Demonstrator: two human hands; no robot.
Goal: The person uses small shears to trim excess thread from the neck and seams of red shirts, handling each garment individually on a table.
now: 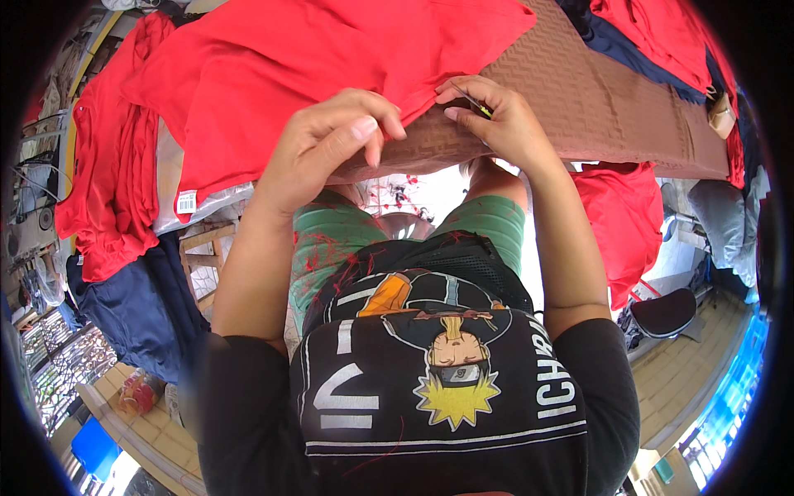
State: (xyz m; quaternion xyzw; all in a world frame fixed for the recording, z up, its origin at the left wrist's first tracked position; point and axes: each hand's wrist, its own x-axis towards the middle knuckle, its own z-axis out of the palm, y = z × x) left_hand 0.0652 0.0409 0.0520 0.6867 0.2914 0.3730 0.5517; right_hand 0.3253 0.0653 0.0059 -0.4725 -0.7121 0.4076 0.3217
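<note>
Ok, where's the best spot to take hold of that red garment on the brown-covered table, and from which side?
Probably the hem of the red garment, where it meets the near edge of the brown-covered table, coming from the person's side. That edge lies free, and the left hand already pinches it there. The right hand, holding a small thin tool, works the same edge.

A table under a brown textured cover (612, 107) carries red garments (314, 66) and dark blue cloth (628, 45).
</note>
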